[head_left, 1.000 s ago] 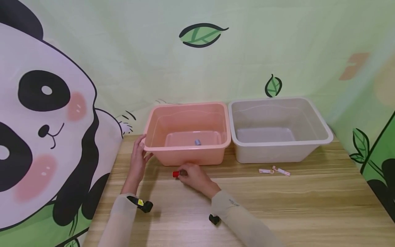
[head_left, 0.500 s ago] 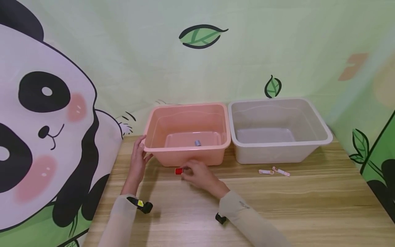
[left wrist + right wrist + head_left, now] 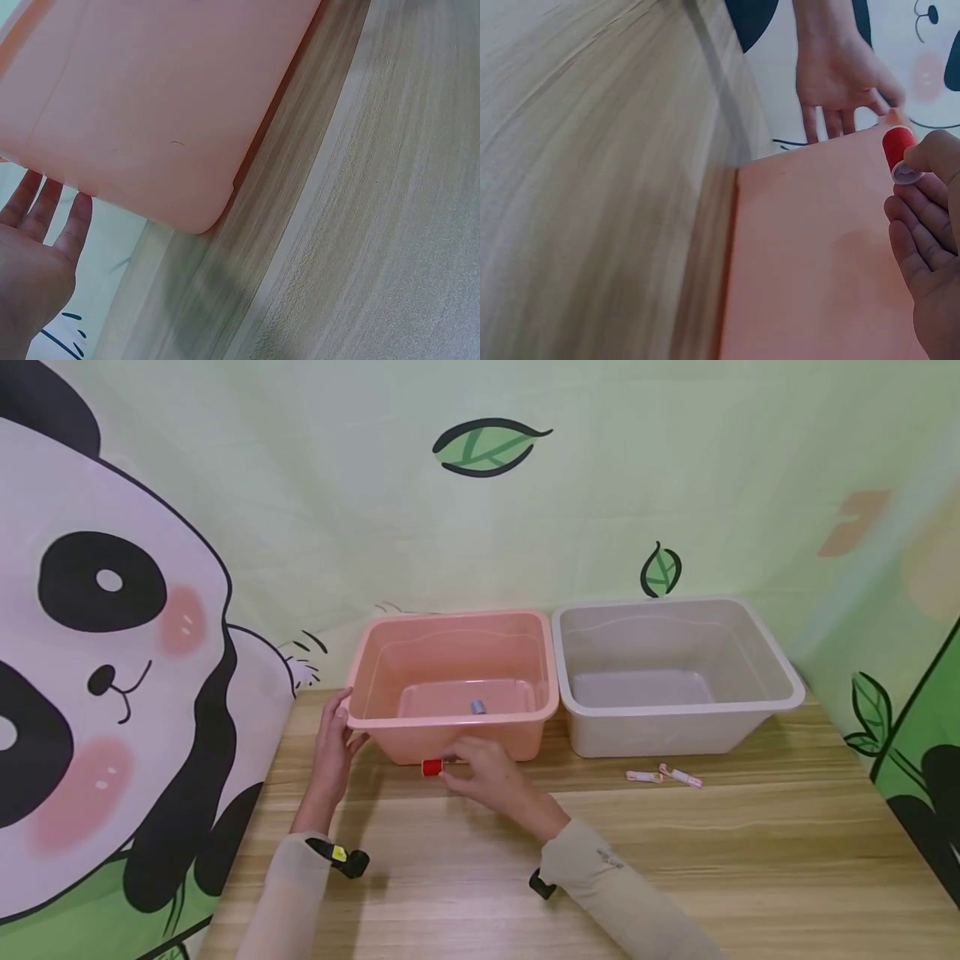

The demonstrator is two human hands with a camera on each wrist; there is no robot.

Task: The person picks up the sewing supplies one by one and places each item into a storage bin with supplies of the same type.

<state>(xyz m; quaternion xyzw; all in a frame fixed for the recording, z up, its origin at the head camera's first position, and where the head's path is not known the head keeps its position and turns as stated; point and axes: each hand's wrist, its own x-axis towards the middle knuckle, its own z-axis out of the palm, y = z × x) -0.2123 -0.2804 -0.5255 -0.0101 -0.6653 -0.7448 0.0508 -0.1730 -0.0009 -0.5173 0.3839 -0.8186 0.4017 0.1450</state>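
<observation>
Thumb and forefinger of my right hand [image 3: 491, 777] pinch a small red spool [image 3: 432, 767], in front of the pink bin's front wall. The right wrist view shows the red spool [image 3: 898, 148] with its pale end by the thumb, the other fingers of the right hand [image 3: 934, 240] loosely bent. My left hand [image 3: 330, 756] is at the left end of the pink bin [image 3: 405, 742]. Its fairly straight fingertips touch the bin's outer side in the left wrist view, where the left hand [image 3: 45, 247] is partly visible. A small grey-blue cylinder [image 3: 478, 707] lies inside the pink bin.
A light grey bin [image 3: 648, 733] stands right beside the pink one. Two small pink-and-white items [image 3: 644, 777] [image 3: 681, 776] lie on the wooden table [image 3: 750, 860] in front of it. A printed panda-and-leaf cloth [image 3: 360, 527] hangs behind.
The right hand has moved the red spool slightly away from the person, closer to the pink bin's front, and the forearm has shifted right. The left hand stays at the bin.
</observation>
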